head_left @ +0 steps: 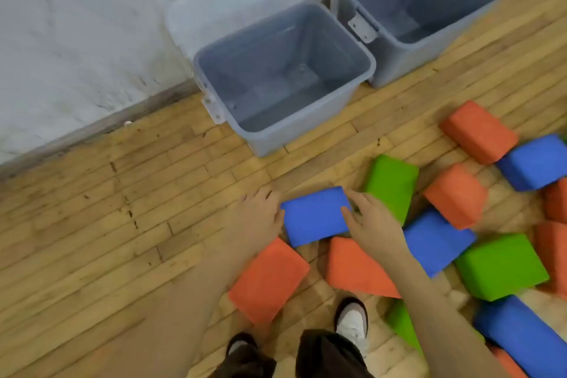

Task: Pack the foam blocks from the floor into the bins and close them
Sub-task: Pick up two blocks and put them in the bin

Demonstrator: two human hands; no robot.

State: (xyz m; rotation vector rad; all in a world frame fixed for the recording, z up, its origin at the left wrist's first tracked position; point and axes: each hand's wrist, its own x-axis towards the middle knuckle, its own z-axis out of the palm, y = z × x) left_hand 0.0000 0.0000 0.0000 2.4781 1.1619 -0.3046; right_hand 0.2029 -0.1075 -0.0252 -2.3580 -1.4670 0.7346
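- Nearest, below the blue block [314,215]: two orange blocks, one [268,281] under its left corner and one [356,267] under its right, both touching or nearly touching its near edge.
- The blue block lies on the floor [122,224] between the two hands, its long axis running left to right, slightly tilted up toward the right.
- Left hand [260,215]: pressed against the block's left end, fingers fairly straight, not curled round it.
- Right hand [371,218]: on the block's right end, fingers spread and draped over the top edge, thumb on the upper face; a loose clasp, I judge, rather than a pinch.
- Both hands are equally near; the block sits squeezed end to end, so the lift looks two-handed.
- Just right of the block: a green block [392,186], touching the right hand's far side.
- Beyond the block, straight ahead: the near bin [337,101], open and holding nothing visible.
- Farther, up and right of the block: the second bin [399,70], also open.
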